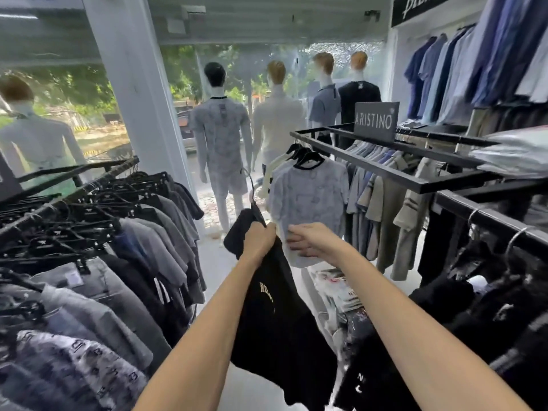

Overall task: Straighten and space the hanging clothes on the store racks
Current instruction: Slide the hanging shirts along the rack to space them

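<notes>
Centrally in the frame, the left hand [259, 241] grips a black shirt [278, 321] by its hanger [255, 200], clear of the racks. Just beside it, the right hand [311, 242] reaches with straight fingers, in front of a pale shirt [311, 197].

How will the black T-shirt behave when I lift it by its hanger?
Likely floppy: the black T-shirt drapes in folds below the left hand. Probably light, since that hand alone seems to carry it by the hanger. It may swing or slip off, as it hangs bunched and crooked.
</notes>
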